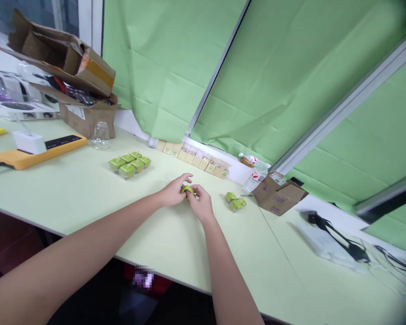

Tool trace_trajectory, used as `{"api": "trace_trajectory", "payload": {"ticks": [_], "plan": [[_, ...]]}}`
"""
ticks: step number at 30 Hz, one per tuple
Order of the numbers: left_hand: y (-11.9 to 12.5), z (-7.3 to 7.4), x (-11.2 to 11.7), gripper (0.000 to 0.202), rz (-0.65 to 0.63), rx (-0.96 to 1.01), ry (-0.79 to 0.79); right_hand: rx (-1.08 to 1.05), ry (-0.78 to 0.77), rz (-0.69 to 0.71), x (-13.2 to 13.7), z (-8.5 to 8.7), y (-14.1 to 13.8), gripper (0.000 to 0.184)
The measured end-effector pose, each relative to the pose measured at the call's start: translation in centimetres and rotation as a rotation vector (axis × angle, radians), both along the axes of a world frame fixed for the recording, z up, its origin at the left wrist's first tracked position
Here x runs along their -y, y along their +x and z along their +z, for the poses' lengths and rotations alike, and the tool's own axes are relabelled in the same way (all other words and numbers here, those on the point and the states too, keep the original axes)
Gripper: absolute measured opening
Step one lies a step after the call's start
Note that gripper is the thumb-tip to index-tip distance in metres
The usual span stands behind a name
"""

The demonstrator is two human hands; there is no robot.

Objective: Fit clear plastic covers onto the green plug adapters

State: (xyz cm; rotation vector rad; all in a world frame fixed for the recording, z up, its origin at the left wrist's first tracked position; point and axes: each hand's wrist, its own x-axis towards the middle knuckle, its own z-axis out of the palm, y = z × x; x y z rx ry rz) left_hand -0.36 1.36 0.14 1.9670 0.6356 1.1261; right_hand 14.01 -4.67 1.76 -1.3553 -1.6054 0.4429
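Note:
A small green piece (187, 189), curved like a leaf or lid, is between my two hands above the table. My right hand (202, 204) pinches it from the right with thumb and fingers. On its other side, my left hand (172, 193) grips the left edge, with some fingers bent over it. The underside of the piece is hidden by my fingers. To the left stand several small clear containers with green tops (130, 165), packed in a block. A smaller group of the same green-topped containers (236, 201) sits right of my hands.
Small tan boxes (192, 157) line the wall. Plastic bottles (253, 179) and a cardboard box (278, 193) stand at right, with black cables (338, 237) beyond. At left are an orange power strip (40, 153), a clear jar (100, 135) and stacked open cartons (86, 115).

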Motion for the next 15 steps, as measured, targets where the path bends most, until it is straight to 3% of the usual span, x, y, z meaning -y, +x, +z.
{"api": "trace_trajectory", "payload": {"ticks": [5,12,15], "plan": [[0.38,0.43,-0.09,0.051,0.011,0.123,-0.150,-0.125,-0.020,-0.063,-0.50,-0.38,0.09,0.020],[0.91,0.01,-0.44,0.029,0.001,0.165,-0.273,0.002,0.104,-0.224,-0.10,0.18,0.32,0.017],[1.02,-0.39,-0.80,0.024,0.016,0.157,-0.293,0.066,0.175,-0.184,0.18,0.37,0.21,0.009]]}}
